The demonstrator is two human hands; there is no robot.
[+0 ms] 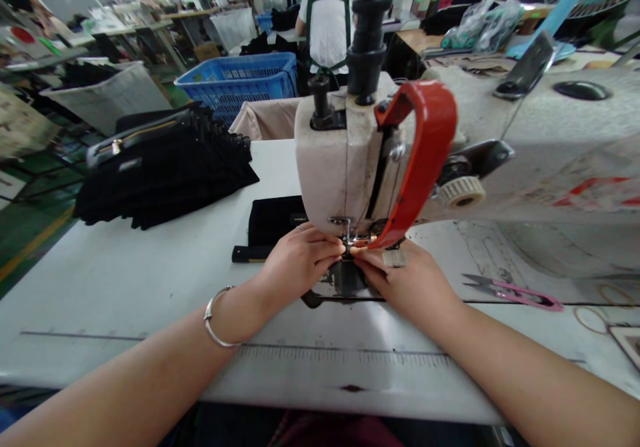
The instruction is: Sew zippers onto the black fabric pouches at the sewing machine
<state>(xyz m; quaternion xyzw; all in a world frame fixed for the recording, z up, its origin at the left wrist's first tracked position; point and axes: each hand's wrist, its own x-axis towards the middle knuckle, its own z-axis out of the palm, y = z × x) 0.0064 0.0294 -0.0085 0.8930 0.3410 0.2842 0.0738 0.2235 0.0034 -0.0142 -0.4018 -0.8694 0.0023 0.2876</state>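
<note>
A sewing machine (330, 160) with a red guard (440, 127) stands in front of me. Under its head lies a black fabric piece (270, 217) bearing a small label. My left hand (297, 257), with a silver bangle on the wrist, is closed with its fingertips pinching the fabric just left of the needle. From the other side, my right hand (413, 277) pinches the edge close to the presser foot (349, 234), its fingers partly behind the guard. The two sets of fingertips nearly meet. Most of the fabric between them is hidden.
Pink-handled thread snips (525, 294) lie on the table at the right. A stack of black fabric pieces with a zipper (170, 167) sits at the left. Behind it stands a blue crate (240, 80). A ruler scale (320, 354) runs along the table front. A person (327, 14) is beyond.
</note>
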